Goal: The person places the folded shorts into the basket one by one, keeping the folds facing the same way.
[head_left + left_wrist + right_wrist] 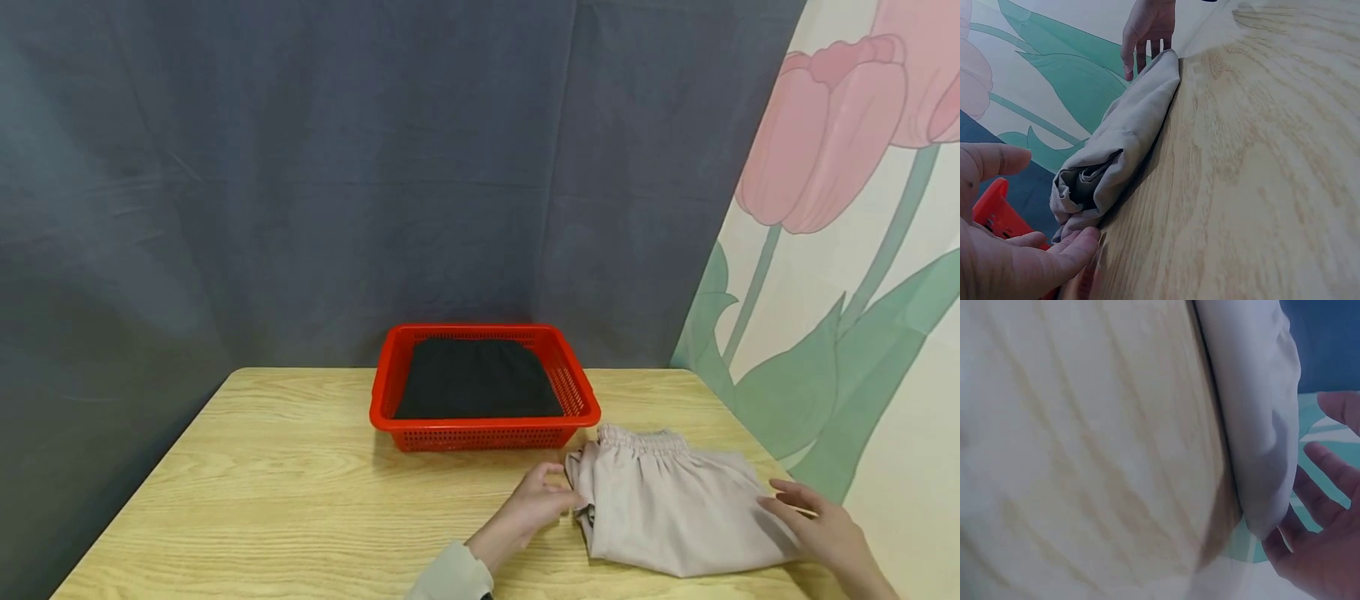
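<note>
Beige trousers (675,504) with a gathered elastic waist lie folded into a thick bundle at the right of the table. My left hand (534,502) is at their left end. In the left wrist view its thumb stands apart from the cloth, and the fingertips (1089,236) reach the bundle's low edge. At the opposite end is my right hand (821,529), fingers spread. The right wrist view has the fingers (1288,528) beside the rounded cloth end, the lowest touching or nearly touching it.
A red plastic basket (480,423) with perforated sides stands at the back middle of the wooden table (300,492). Inside it lies a folded dark cloth (480,379). Behind hangs a dark curtain (375,167); a wall with painted tulips (847,167) rises along the right.
</note>
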A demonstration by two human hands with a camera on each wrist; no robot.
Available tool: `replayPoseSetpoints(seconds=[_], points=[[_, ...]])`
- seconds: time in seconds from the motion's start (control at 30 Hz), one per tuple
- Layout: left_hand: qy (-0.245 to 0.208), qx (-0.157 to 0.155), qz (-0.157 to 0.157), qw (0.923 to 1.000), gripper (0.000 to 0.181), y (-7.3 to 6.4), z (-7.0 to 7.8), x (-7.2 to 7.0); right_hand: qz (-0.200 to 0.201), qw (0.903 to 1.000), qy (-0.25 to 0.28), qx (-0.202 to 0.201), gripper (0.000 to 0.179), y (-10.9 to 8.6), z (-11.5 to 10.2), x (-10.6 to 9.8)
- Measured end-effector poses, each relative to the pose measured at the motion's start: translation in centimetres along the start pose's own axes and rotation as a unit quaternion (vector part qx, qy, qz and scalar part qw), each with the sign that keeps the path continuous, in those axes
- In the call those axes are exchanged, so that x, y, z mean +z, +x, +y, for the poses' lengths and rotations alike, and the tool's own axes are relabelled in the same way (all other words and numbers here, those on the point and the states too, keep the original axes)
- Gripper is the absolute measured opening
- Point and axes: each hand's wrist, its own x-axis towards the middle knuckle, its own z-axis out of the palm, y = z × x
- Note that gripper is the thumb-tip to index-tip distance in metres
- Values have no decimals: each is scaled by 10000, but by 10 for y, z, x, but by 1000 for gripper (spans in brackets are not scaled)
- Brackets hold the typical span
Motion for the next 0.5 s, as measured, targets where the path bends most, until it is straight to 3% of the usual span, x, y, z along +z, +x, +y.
replayPoseSetpoints(seconds=[0.5], points=[[-521,-229,-220,9981,53,4,-4,10,-951,9920,668,489,82,15,9,-9]])
